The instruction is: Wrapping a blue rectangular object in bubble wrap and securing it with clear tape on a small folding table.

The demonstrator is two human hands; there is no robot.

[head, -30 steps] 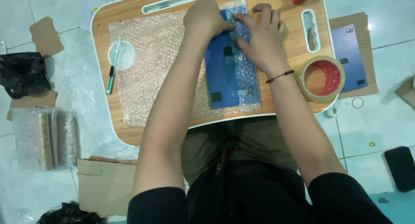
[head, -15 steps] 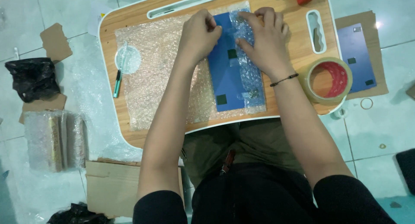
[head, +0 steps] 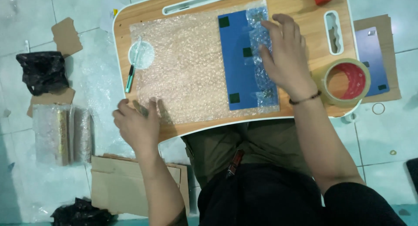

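Here, my right hand [head: 285, 56] is pressing flat, fingers spread, on the blue panel [head: 237, 60] at upper center; my left hand [head: 137, 123], fingers loosely open, is touching the bubble wrap [head: 183, 73] covering the wooden lap table [head: 300, 8] over the tiled floor [head: 392, 134].

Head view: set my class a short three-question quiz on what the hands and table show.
1. True or false: the right hand presses flat on the blue board.
2. Which thing lies on the table right of that hand? A) tape roll B) scissors C) cup
3. Fill in: the left hand touches the near corner of the ______ sheet.

Key: 1 true; 2 A; 3 bubble wrap.
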